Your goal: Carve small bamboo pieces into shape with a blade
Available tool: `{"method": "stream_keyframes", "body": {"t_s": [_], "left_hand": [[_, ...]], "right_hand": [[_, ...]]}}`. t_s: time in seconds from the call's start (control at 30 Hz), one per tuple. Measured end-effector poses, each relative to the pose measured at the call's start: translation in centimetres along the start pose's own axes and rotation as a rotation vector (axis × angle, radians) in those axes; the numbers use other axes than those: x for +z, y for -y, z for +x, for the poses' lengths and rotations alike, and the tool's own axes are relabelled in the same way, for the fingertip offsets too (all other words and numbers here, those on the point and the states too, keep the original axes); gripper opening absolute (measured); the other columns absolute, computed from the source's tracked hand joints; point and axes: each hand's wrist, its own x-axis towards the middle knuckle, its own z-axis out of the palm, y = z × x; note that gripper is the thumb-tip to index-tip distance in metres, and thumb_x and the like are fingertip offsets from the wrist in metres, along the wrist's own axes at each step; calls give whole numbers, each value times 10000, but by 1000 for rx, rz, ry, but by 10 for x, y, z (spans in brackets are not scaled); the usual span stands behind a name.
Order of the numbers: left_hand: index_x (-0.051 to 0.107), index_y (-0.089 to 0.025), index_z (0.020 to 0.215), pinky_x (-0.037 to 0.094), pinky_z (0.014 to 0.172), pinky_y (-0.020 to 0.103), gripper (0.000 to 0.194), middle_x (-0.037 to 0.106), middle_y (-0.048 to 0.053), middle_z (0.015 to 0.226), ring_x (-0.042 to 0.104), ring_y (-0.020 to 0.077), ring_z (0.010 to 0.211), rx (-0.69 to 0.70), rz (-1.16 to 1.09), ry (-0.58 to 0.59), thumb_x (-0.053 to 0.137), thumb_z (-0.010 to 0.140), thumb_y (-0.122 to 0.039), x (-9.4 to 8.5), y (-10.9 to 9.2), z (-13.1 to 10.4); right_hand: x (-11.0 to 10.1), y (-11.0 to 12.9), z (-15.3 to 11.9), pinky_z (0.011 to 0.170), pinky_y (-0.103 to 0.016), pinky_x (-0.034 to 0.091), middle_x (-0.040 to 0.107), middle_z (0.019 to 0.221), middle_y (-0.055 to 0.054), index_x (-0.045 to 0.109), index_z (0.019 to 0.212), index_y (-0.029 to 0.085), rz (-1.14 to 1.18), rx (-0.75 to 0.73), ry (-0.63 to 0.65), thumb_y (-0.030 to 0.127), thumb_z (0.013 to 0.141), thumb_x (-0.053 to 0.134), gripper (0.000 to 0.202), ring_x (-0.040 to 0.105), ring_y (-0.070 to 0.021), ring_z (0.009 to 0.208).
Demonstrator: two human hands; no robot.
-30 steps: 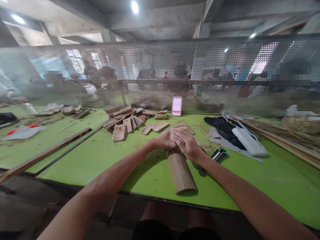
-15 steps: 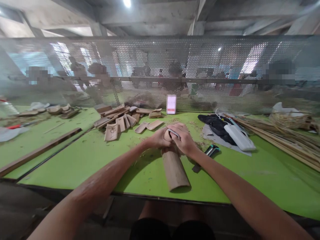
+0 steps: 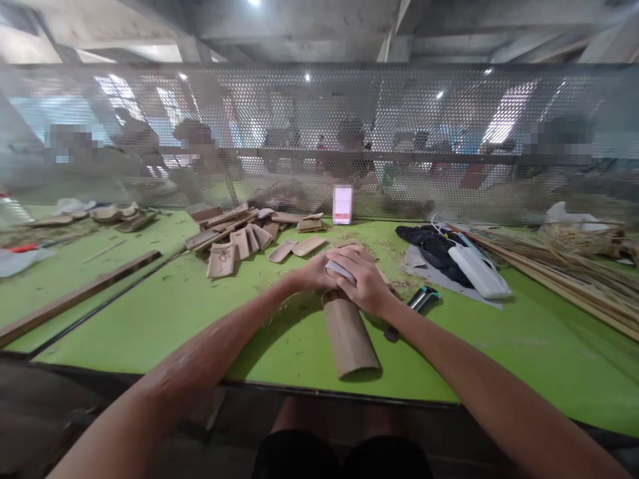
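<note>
Both my hands meet over the middle of the green table. My left hand (image 3: 315, 271) is closed around a small bamboo piece, now mostly hidden by the fingers. Over it lies my right hand (image 3: 366, 278), its fingers curled on a folded grey sheet that looks like sandpaper (image 3: 341, 271) and pressing it to the piece. Below the hands a half-round length of bamboo (image 3: 352, 339) rests on the table, curved side up, its near end toward me. Just right of my right wrist lies a dark tool with teal ends (image 3: 423, 299).
Cut bamboo pieces (image 3: 239, 243) are heaped at the back left. A phone (image 3: 342, 205) stands against the perforated screen (image 3: 299, 113). To the right are black cloth (image 3: 432, 249), a white device (image 3: 479, 271) and long bamboo strips (image 3: 554, 283). A wooden bar (image 3: 80, 298) lies left.
My right hand has shifted slightly over the bamboo piece, covering its round end. The grey sheet has turned and moved a little toward the left and nearer me.
</note>
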Motion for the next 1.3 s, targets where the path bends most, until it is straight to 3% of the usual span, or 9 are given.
{"method": "stream_keyframes", "body": {"t_s": [0.13, 0.27, 0.5, 0.73, 0.93, 1.07, 1.17, 1.3], "left_hand": [[576, -167, 1385, 522, 1088, 480, 690, 659, 144, 1356, 626, 317, 1254, -55, 21, -63, 766, 724, -225, 0, 5, -2], [617, -164, 1288, 526, 1074, 477, 586, 674, 131, 1304, 643, 297, 1202, -70, 19, -76, 761, 725, -239, 0, 8, -3], [548, -144, 1348, 534, 1061, 471, 693, 647, 147, 1351, 632, 305, 1215, -139, -44, -68, 751, 691, -225, -1, 8, -5], [562, -157, 1321, 553, 1016, 454, 650, 662, 128, 1293, 645, 282, 1145, -177, -37, -48, 750, 703, -226, -1, 2, -5], [570, -149, 1305, 557, 969, 450, 695, 669, 120, 1241, 648, 288, 1093, -242, -33, -88, 812, 663, -258, -1, 7, -6], [578, -133, 1297, 554, 970, 455, 697, 671, 139, 1221, 650, 299, 1107, -258, -43, -82, 848, 682, -323, -3, 11, -7], [573, -138, 1316, 532, 1016, 468, 726, 659, 156, 1274, 641, 313, 1157, -228, -55, -89, 865, 678, -325, -5, 9, -7], [597, -139, 1247, 510, 1047, 478, 658, 669, 156, 1257, 628, 326, 1195, -185, -83, -125, 869, 672, -307, -6, 10, -8]], "right_hand": [[0, 0, 1, 1102, -548, 479, 680, 1328, -110, 643, 1344, 225, 17, 30, -18, 357, 1024, 506, 373, 563, -304, 1250], [0, 0, 1, 1108, -551, 476, 668, 1342, -111, 623, 1361, 234, 27, 43, -2, 362, 1026, 500, 378, 563, -302, 1265], [0, -4, -1, 1119, -532, 467, 657, 1344, -125, 613, 1342, 212, 39, 58, -2, 392, 1016, 529, 382, 563, -299, 1271], [2, -9, -2, 1118, -524, 455, 668, 1333, -129, 629, 1328, 198, 73, 47, -24, 372, 1032, 501, 366, 570, -298, 1266], [3, -14, -2, 1092, -503, 465, 708, 1264, -115, 679, 1249, 215, 113, 141, -81, 403, 1022, 521, 335, 610, -294, 1216], [5, -19, -3, 1049, -473, 502, 737, 1186, -108, 720, 1126, 218, 200, 284, -162, 411, 1017, 509, 306, 651, -286, 1157], [6, -23, -4, 1028, -465, 516, 747, 1161, -105, 725, 1087, 215, 251, 377, -219, 408, 1009, 508, 301, 672, -286, 1129], [5, -22, -5, 1012, -456, 528, 747, 1165, -105, 724, 1112, 210, 277, 386, -187, 353, 981, 534, 272, 685, -284, 1113]]}}
